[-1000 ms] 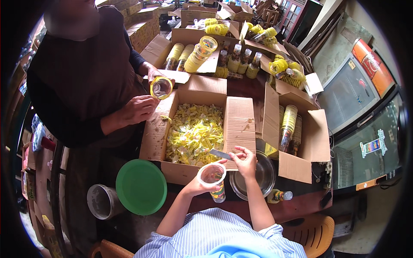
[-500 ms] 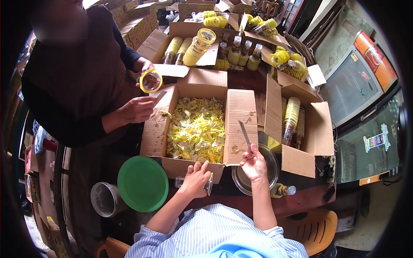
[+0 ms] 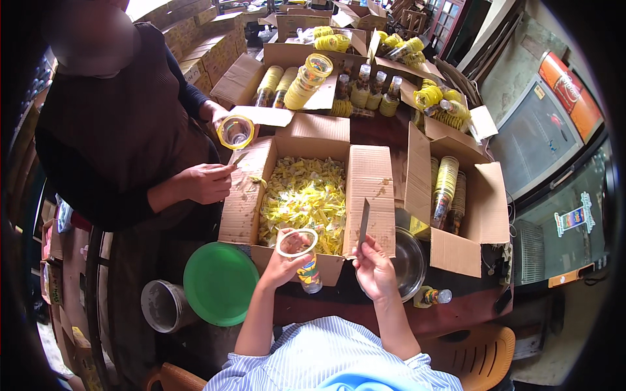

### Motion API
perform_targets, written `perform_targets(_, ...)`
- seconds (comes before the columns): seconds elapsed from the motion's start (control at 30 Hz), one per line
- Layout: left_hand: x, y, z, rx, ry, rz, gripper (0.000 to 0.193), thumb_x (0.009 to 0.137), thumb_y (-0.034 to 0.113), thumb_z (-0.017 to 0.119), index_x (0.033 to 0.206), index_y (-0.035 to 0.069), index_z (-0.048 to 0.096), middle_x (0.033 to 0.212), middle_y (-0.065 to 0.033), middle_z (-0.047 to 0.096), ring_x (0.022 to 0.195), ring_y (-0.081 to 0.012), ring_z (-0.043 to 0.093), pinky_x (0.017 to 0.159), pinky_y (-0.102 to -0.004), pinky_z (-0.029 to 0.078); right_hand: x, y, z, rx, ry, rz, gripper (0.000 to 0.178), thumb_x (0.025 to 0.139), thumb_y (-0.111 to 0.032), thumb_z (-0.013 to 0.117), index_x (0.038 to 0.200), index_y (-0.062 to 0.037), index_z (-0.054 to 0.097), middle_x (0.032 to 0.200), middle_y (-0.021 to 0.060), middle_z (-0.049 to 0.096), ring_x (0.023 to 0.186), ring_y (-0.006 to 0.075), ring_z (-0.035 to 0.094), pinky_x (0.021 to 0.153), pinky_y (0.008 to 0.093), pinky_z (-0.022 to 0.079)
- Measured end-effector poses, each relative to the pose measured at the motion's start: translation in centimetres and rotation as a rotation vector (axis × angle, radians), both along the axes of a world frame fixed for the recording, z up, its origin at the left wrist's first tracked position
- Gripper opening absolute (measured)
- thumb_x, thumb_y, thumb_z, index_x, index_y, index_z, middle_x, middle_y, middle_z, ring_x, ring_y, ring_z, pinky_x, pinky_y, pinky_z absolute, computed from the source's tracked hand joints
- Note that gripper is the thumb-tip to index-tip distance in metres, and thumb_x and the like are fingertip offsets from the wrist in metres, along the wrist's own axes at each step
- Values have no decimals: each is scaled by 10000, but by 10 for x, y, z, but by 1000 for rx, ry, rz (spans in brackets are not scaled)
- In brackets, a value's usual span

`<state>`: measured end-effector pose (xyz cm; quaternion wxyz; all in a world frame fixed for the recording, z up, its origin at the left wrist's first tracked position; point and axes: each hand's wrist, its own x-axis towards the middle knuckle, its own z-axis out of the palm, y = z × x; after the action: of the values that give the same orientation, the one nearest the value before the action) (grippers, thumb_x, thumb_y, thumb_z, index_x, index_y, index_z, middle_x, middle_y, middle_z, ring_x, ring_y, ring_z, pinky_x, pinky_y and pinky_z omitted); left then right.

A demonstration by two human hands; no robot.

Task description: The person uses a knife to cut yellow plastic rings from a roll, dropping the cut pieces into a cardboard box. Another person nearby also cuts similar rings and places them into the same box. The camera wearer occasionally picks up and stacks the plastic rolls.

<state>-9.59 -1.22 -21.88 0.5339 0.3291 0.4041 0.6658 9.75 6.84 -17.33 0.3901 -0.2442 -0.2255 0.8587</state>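
"What would make this go well?"

"I'd steady the clear printed plastic cup (image 3: 308, 266) at the near edge of the open cardboard box (image 3: 369, 173), fingers below its rim, and bring the thin metal blade (image 3: 364, 221) to it lightly."

"And the hands?"

"The left hand (image 3: 279, 266) curls around the cup, its mouth uppermost. The right hand (image 3: 376, 266) pinches the blade by the box's right flap, tip pointing away, palm partly upturned, apart from the cup."
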Motion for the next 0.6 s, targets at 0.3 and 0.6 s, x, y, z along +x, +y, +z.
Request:
perform_targets(0.3, 28, 3, 23, 119, 333, 248, 768, 657, 58, 759, 1178, 102, 197, 1070, -80, 454, 957, -154, 531, 784, -256, 479, -31, -27, 14, 947, -692, -476, 100, 735, -51, 650, 802, -67, 577, 759, 11, 586, 702, 104, 553, 718, 247, 380)
perform_targets(0.6, 44, 1, 35, 163, 453, 411, 801, 635, 107, 782, 1226, 76, 243, 1150, -67, 358, 1044, -158, 454, 837, -298, 456, -33, -34, 23, 1610, -1060, -783, 176, 677, -96, 700, 820, -159, 618, 783, -59, 625, 684, 73, 579, 724, 276, 261)
